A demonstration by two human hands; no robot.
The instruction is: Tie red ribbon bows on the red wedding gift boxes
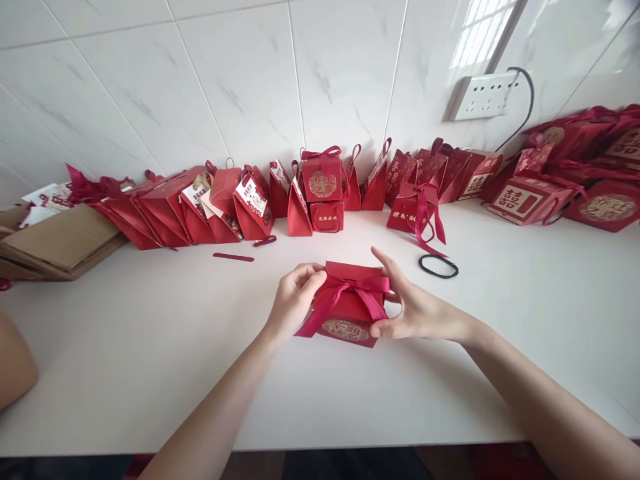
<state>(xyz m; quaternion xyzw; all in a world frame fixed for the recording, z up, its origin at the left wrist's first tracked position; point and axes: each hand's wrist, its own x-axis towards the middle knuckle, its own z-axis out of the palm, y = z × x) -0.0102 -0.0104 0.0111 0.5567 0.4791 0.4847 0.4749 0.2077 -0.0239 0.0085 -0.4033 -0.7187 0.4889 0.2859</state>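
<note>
A red gift box point(350, 310) with a gold round emblem sits near the middle of the white table, between my hands. A crimson ribbon bow point(353, 287) is tied across its upper front, one tail hanging at the left and another at the right. My left hand point(296, 297) pinches the box's upper left side by the ribbon, thumb in front. On the other side my right hand point(406, 303) grips the box, its thumb at the lower right front corner and its index finger raised. The fingers behind the box are partly hidden.
Red gift boxes point(325, 180) line the tiled wall, with more stacked at the right point(530, 197). A black elastic band point(439, 266) and a dark red strip point(233, 257) lie behind the hands. An open cardboard box point(65, 243) stands at left, near another person's arm point(15, 363).
</note>
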